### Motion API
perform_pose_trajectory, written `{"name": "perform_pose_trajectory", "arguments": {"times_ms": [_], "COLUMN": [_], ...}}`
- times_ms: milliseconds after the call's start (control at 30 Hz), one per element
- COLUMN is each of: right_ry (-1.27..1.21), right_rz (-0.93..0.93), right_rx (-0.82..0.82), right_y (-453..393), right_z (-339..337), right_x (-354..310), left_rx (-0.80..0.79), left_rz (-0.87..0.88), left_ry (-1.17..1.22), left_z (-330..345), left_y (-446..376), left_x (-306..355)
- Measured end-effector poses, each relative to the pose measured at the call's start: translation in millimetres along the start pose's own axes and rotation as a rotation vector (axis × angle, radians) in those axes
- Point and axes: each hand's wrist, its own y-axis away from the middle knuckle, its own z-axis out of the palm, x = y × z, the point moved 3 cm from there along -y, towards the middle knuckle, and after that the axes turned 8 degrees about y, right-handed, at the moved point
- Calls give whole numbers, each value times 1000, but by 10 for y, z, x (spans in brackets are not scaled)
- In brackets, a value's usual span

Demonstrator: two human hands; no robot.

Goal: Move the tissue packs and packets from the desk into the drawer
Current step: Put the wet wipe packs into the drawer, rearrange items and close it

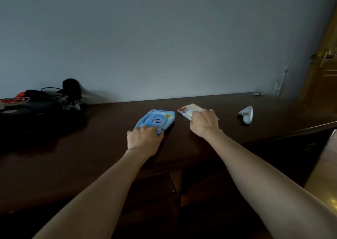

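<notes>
Dark brown wood of the desk [102, 129] carries both of the task's things, so by this view nothing has gone into the drawer. The left hand [144, 140] has its fingers curled over the near end of the blue tissue pack [156, 119], which lies flat near the middle of the desk, and the right hand [204, 123] grips the near edge of the white and orange packet [189, 109] just beside it to the right (whether that packet is already lifted off the wood I cannot tell). Both grasps look made; the carrying and the stowing are left. The drawer itself I cannot pick out in the dim space below the front edge, so I cannot say whether it stands open.
</notes>
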Motion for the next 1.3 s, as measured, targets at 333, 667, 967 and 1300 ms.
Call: {"name": "perform_pose_trajectory", "arguments": {"times_ms": [333,667,967,1300], "right_ry": [-483,-1381,-1477,-1439], "right_rz": [110,131,360,453], "right_rx": [-359,-190,-835,-1187], "right_y": [921,3015,4021,4333], "right_z": [-324,-81,1267,1961], "right_x": [-99,-1261,-1645,-1828], "left_rx": [85,600,199,-259], "left_rz": [-103,207,-535,-482], "left_ry": [-28,320,888,985], "left_z": [-481,-120,1063,1715], "left_y": [1050,3387,4393,4500], "left_x": [-604,-1220,-1899,-2070]}}
